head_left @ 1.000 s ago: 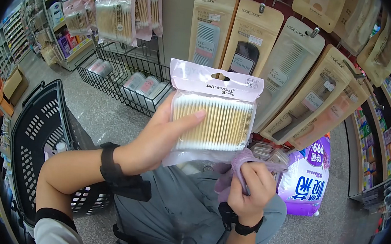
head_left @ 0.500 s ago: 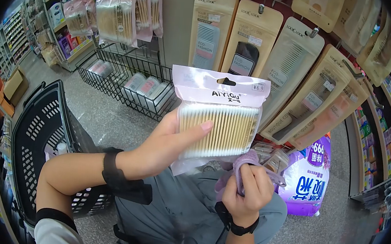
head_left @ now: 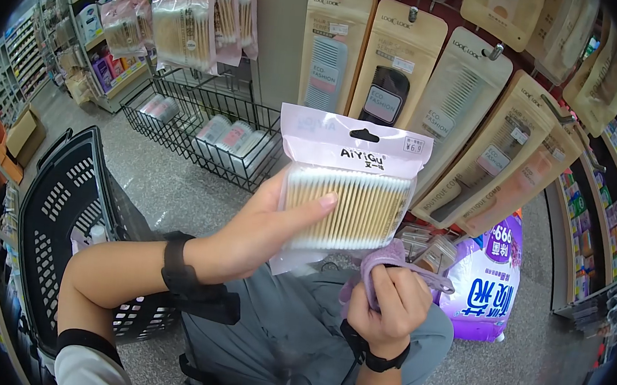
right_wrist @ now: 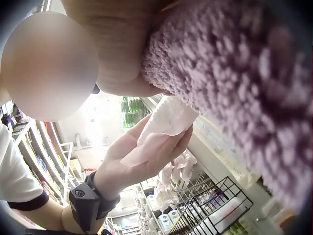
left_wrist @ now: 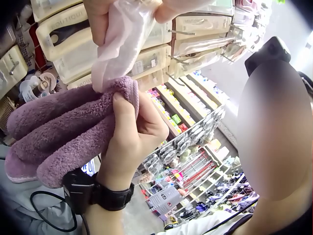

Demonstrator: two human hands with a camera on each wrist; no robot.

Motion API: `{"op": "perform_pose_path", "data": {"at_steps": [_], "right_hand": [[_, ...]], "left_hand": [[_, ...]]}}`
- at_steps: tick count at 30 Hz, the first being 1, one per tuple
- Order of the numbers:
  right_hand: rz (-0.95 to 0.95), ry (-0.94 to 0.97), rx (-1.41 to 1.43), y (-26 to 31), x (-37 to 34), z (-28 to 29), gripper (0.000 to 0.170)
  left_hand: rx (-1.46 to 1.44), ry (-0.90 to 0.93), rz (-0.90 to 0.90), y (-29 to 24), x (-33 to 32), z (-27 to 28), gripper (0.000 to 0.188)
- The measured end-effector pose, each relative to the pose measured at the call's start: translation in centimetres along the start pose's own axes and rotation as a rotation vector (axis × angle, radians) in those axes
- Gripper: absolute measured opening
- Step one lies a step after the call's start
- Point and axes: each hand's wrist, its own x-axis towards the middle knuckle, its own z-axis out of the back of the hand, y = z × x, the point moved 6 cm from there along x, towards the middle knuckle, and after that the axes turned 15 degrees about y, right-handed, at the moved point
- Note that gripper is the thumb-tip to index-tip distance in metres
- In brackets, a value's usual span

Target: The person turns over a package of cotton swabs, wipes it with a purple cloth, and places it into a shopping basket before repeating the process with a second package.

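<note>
A black basket [head_left: 104,191] is seen at far left on the floor [head_left: 174,198]. To its right, pink packs [head_left: 183,28] are hung above a wire rack [head_left: 179,152], in which white tubs [head_left: 233,137] are held. At centre, the swab pack [head_left: 348,204] is gripped by the left hand [head_left: 253,224]: the thumb is laid across its front, the other fingers are set behind it. "AiYiGu" and a ¥6.9 label [head_left: 414,148] are read near its top edge. Behind and above it, comb packets [head_left: 454,110] are hung. Just below the pack's lower right corner, a purple cloth [head_left: 374,269] is held, the fingers of the right hand [head_left: 395,308] being curled round it; cloth-to-pack contact cannot be told. In the left wrist view the cloth is seen folded, its pile thick. At right, a purple-and-white bag [head_left: 486,280] is seen on the floor.
</note>
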Motion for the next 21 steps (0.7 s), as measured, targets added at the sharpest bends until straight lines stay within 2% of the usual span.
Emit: {"op": "perform_pose_path", "data": {"at_steps": [10,16,21], "right_hand": [[0.008,-0.016,0.038,-0.1,-0.2,0.2,0.026],[-0.019,-0.169,0.114,0.1,-0.9,1.6,0.022],[-0.048,-0.174,0.163,-0.7,-1.4,1.7,0.021]], "left_hand": [[-0.018,0.011,0.011,0.1,0.0,-0.2,0.039],[-0.001,0.009,0.006,-0.4,0.0,-0.2,0.038],[0.007,0.004,-0.003,-0.5,-0.1,-0.2,0.037]]}}
